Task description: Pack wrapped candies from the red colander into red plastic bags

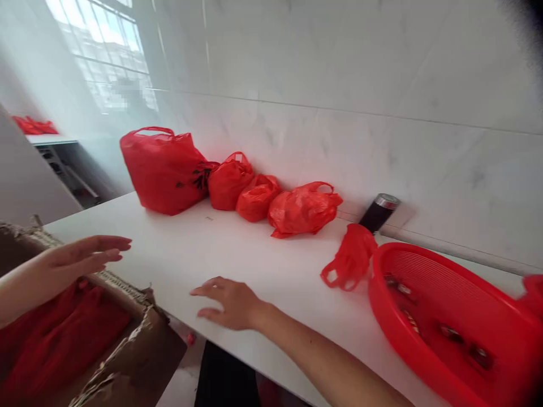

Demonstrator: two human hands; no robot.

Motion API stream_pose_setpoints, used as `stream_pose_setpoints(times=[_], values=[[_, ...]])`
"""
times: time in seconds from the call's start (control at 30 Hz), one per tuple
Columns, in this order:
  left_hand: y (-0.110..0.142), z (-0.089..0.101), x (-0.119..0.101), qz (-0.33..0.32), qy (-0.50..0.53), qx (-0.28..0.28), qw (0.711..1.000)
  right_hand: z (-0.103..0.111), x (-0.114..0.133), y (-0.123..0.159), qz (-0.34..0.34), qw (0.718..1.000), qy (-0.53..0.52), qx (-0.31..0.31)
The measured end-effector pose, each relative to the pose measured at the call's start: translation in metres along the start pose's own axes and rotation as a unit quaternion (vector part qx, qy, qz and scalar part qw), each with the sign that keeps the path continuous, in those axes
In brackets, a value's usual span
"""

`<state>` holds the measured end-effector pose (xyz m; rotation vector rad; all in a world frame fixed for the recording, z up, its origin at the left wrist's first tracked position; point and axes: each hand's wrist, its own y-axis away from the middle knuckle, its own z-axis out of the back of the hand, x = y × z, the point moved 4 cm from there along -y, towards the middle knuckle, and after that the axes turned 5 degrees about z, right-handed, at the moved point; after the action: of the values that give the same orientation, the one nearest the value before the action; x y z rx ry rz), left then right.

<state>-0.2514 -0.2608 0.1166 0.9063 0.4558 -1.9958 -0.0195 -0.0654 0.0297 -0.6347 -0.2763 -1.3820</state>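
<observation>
Bags (165,172) line the counter (203,249) (red basket (445,316) nearby).

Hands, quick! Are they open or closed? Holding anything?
Left hand: open, holding nothing.
Right hand: open, fingers a little curled, holding nothing.

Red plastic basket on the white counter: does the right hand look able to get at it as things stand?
Probably yes. The right hand sits over the white countertop, its forearm passing just beside the red plastic basket. The crumpled red plastic bag lies by the rim on the far side, leaving the way free.
</observation>
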Motion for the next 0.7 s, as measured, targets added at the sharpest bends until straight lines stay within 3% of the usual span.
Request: stream_pose_setpoints(times=[0.1,0.2,0.3,0.4,0.47,0.6,0.7], values=[[0.008,-0.049,-0.047,-0.051,0.019,0.113,0.992,0.057,-0.040,0.035,-0.110,0.991,0.051,-0.061],[0.008,-0.100,-0.090,-0.094,-0.034,0.184,0.978,0.101,-0.072,0.082,-0.206,0.960,0.104,-0.157],[0.008,-0.159,-0.125,-0.142,-0.064,0.287,0.945,0.121,-0.093,0.140,-0.325,0.899,0.160,-0.246],[0.019,-0.223,-0.155,-0.188,-0.067,0.365,0.909,0.117,-0.100,0.190,-0.435,0.844,0.182,-0.256],[0.033,-0.265,-0.172,-0.229,-0.054,0.354,0.905,0.107,-0.093,0.208,-0.444,0.848,0.170,-0.235],[0.074,-0.341,-0.185,-0.277,-0.036,0.263,0.923,0.084,-0.052,0.218,-0.353,0.912,0.097,-0.188],[0.097,-0.377,-0.181,-0.293,-0.041,0.211,0.932,0.070,-0.020,0.223,-0.298,0.941,0.035,-0.155]])
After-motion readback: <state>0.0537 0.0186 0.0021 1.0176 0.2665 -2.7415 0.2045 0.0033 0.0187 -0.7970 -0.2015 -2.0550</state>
